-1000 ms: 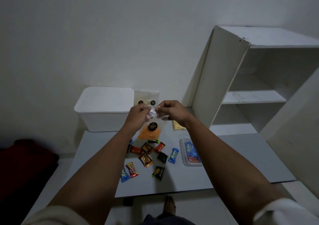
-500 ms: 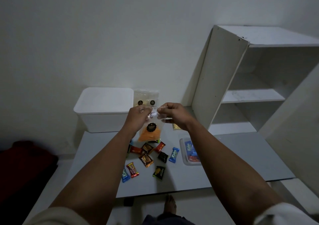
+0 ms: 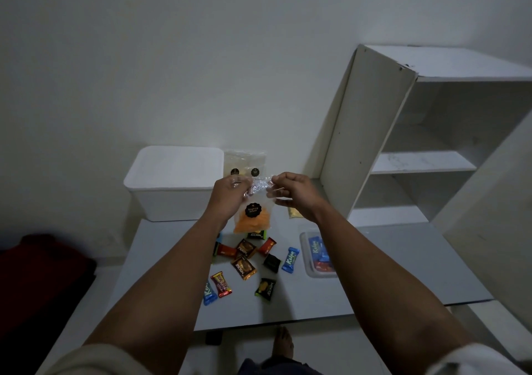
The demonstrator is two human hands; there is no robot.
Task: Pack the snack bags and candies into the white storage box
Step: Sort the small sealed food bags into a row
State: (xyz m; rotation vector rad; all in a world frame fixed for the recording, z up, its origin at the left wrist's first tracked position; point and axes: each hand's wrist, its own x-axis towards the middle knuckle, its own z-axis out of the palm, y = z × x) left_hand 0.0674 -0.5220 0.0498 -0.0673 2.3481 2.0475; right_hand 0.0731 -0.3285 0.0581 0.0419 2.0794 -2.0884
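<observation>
A clear snack bag (image 3: 253,217) with orange chips and a black round label hangs above the table. My left hand (image 3: 229,194) pinches its top left corner and my right hand (image 3: 292,193) pinches its top right. The white storage box (image 3: 175,183), lid on, stands at the table's far left. Two more clear snack bags (image 3: 244,163) lean against the wall beside it. Several wrapped candies (image 3: 244,266) lie scattered on the grey table (image 3: 374,271) under my arms.
A small clear tray (image 3: 318,255) with blue and red candies sits right of the loose candies. A yellow packet (image 3: 294,213) lies behind my right wrist. A white open shelf unit (image 3: 417,144) stands on the right. A dark red cushion (image 3: 37,274) lies low left.
Both hands and the chip bag have dropped slightly and stay together at the bag's top; nothing else moved.
</observation>
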